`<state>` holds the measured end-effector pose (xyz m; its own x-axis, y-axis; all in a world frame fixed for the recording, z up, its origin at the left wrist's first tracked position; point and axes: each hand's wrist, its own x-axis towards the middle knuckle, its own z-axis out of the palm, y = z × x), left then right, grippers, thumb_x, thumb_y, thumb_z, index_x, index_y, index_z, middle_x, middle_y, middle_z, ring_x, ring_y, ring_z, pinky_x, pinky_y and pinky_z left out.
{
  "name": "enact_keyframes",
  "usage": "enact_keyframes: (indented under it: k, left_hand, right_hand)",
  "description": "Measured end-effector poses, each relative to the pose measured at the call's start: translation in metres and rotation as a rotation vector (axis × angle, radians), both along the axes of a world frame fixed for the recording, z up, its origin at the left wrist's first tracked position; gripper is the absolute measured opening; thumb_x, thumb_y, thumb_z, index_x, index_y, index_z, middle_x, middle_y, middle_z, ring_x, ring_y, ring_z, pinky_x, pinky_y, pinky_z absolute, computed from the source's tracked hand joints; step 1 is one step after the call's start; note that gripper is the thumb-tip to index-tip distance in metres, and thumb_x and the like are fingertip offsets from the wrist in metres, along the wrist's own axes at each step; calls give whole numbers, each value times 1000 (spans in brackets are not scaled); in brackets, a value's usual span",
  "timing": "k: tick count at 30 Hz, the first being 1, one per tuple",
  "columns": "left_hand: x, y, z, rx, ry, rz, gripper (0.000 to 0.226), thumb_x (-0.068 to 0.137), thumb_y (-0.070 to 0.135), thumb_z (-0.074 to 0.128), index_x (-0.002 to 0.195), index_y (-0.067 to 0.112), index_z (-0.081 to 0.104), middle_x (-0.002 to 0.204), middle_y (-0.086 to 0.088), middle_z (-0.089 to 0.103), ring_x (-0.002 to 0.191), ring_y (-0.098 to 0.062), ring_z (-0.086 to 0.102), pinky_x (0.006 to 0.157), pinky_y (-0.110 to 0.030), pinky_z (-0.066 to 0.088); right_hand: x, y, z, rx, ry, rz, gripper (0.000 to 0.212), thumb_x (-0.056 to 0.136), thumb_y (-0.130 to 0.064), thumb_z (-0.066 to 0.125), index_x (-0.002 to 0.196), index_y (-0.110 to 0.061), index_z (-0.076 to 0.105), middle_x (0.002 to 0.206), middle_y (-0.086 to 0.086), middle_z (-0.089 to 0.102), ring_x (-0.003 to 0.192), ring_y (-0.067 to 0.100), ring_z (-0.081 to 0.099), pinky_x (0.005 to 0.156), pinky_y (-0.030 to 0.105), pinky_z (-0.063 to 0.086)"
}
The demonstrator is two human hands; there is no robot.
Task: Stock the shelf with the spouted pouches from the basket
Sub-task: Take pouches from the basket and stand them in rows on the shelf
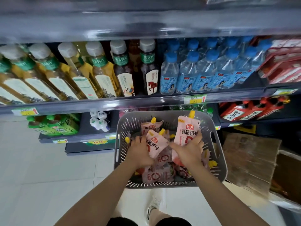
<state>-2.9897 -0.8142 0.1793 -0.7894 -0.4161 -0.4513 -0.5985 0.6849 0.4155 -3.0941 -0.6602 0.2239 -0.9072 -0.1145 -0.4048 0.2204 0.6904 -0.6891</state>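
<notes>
Below, each hand closed on a pouch: left hand (139, 151) low inside basket (218, 154), right hand (189, 150) near rim.

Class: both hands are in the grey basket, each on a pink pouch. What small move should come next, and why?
Probably lift both pouches clear of the basket. The right hand already holds its pouch upright, and the left hand grips a tilted pouch; neither has left the basket yet.
</notes>
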Motion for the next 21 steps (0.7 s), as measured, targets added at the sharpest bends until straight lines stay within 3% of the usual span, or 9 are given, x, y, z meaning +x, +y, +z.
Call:
enact_keyframes:
  k: [5, 8, 11, 14, 16, 19, 21]
  left_hand:
    - [6, -12, 63, 270, 177, 142, 123, 42, 67, 65, 147, 18, 24, 129, -3, 42, 126, -27, 36, 107, -38, 31]
    - [26, -36, 105, 450, 385, 226, 99, 37, 62, 68, 128, 29, 45, 118, 4, 51, 114, -18, 49, 98, -38, 43]
    - [61, -73, 144, 571, 523, 302, 70, 45, 42, 71, 111, 38, 49, 110, 0, 53, 99, -3, 55, 78, -20, 50]
    - [102, -122, 182, 567, 581, 374, 68, 47, 37, 68, 111, 39, 47, 114, -8, 50, 99, -25, 56, 58, -26, 49]
    - [131, -155, 208, 495, 619, 391, 83, 39, 43, 68, 118, 28, 45, 114, -12, 51, 99, -33, 57, 62, -34, 51]
    - [170, -200, 248, 304, 712, 411, 104, 34, 48, 64, 132, 21, 40, 119, -8, 46, 109, -31, 51, 90, -51, 49]
    - [192, -225, 275, 188, 781, 424, 110, 35, 48, 64, 138, 22, 35, 118, 0, 41, 113, -24, 45, 96, -47, 44]
  right_hand:
    - [19, -21, 34, -46, 154, -61, 123, 54, -39, 84, 146, -24, 3, 139, 13, 26, 129, 31, 28, 101, 44, 34]
    - [38, -46, 65, -54, 226, -36, 119, 56, -32, 83, 145, -19, 4, 134, 13, 27, 125, 33, 28, 99, 45, 35]
    - [66, -82, 107, -114, 312, 12, 122, 55, -31, 81, 146, -20, 1, 137, 12, 25, 127, 29, 25, 100, 44, 33]
    - [102, -128, 152, -215, 412, 89, 127, 49, -37, 75, 147, -16, -2, 140, 10, 21, 129, 28, 21, 104, 43, 31]
    - [127, -160, 180, -239, 469, 134, 126, 47, -41, 72, 146, -14, -1, 140, 10, 20, 131, 29, 18, 108, 45, 27]
    - [159, -207, 217, -297, 537, 169, 121, 49, -38, 75, 145, -19, 4, 136, 9, 23, 127, 31, 25, 108, 45, 29]
    - [176, -237, 238, -342, 596, 181, 118, 52, -31, 80, 144, -18, 7, 136, 11, 24, 126, 30, 28, 108, 46, 30]
